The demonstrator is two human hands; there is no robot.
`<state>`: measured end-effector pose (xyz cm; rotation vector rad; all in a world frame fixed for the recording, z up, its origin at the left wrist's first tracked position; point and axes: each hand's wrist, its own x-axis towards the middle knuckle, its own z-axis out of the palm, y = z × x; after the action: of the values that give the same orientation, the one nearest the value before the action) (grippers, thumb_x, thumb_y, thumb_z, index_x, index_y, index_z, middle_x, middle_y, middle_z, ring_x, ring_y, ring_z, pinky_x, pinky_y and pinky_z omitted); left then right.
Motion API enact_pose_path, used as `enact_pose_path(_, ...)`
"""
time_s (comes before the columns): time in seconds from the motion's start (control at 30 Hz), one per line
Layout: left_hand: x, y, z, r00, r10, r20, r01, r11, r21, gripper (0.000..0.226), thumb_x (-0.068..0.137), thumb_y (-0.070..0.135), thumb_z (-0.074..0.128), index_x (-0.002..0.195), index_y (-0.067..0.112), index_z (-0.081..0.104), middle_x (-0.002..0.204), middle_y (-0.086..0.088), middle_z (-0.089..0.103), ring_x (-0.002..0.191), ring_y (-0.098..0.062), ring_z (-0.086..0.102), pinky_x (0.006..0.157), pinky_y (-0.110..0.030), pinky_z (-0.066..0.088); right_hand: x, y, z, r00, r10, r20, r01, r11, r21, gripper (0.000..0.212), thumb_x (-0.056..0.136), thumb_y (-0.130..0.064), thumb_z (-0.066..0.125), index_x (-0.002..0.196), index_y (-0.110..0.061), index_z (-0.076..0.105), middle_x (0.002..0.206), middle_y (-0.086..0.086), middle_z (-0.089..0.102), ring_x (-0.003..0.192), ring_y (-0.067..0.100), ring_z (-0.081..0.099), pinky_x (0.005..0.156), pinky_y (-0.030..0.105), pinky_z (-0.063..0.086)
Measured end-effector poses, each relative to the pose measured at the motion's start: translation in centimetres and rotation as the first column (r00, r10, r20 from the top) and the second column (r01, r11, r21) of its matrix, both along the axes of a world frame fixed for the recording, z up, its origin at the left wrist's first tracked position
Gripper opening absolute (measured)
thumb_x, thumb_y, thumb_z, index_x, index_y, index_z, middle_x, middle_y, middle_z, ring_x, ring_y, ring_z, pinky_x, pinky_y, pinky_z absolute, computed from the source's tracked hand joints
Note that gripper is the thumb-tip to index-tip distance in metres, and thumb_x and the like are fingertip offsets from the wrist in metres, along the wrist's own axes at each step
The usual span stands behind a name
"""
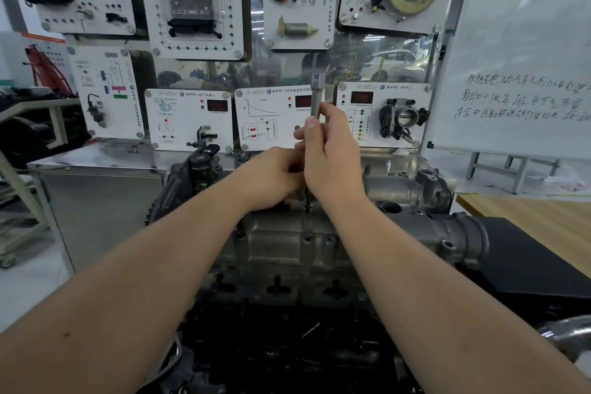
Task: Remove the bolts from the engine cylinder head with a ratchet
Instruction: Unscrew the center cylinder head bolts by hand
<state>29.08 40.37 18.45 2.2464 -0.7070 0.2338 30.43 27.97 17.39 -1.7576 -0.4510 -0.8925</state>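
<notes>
The bolts are the point here, and only one candidate shows — a dark, slim shank (307,201) standing upright just below the two hands, entering the top of the cylinder head (287,243); whether it is the bolt itself or the tool's bit I cannot tell. A steel bolt like this is likely small, stiff and heavy for its size, probably oily and slick, so once loose it is best pinched at the head rather than on the threads.

The ratchet (316,96) stands upright, a pale metal bar rising above the right hand (332,153), whose fingers curl around its lower part with the thumb laid along it. The left hand (271,179) sits touching the right from the side, fingers curled toward the tool's base; what it actually holds is hidden behind the right hand.

The head is a grey cast-metal block, dull and grimy, with empty bolt holes (307,238) nearer the person than the hands — by my reading some bolts are already out.
</notes>
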Motion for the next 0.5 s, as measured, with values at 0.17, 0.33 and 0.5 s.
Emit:
enact_pose_path(0.17, 0.11, -0.18, 0.08, 1.0, 0.013, 0.004, -0.014, 0.999, 0.034, 0.034, 0.076, 0.032, 0.048, 0.08, 0.064, 0.06, 0.076, 0.019, 0.071, 0.049, -0.004, 0.063, 0.041, -0.012, 0.041, 0.01, -0.09, 0.04, 0.995, -0.078, 0.067, 0.084, 0.993, -0.086, 0.027, 0.103, -0.026, 0.051, 0.123, -0.01, 0.062, 0.094, -0.007, 0.068, 0.082, 0.0, 0.055, 0.071, 0.005, 0.039)
enact_pose_path(0.33, 0.23, 0.04, -0.15, 1.0, 0.011, -0.02, -0.01, 1.0, 0.003, 0.031, 0.081, 0.025, 0.049, 0.08, 0.053, 0.064, 0.067, 0.019, 0.07, 0.053, -0.005, 0.067, 0.042, -0.01, 0.042, -0.37, 0.18, 0.05, 0.999, 0.027, -0.026, -0.028, 0.999, -0.047, 0.037, 0.106, -0.027, 0.043, 0.142, -0.017, 0.049, 0.101, -0.008, 0.072, 0.098, 0.01, 0.066, 0.085, 0.022, 0.05)
enact_pose_path(0.5, 0.58, 0.03, -0.14, 0.998, 0.066, -0.011, -0.066, 0.998, 0.017, 0.023, 0.076, 0.025, 0.051, 0.077, 0.043, 0.065, 0.065, 0.012, 0.07, 0.046, -0.007, 0.062, 0.04, -0.013, 0.041, -0.37, 0.19, 0.09, 0.998, -0.015, 0.068, 0.022, 0.994, -0.108, 0.029, 0.101, -0.031, 0.056, 0.123, -0.013, 0.062, 0.099, -0.004, 0.071, 0.091, 0.011, 0.063, 0.081, 0.027, 0.05)
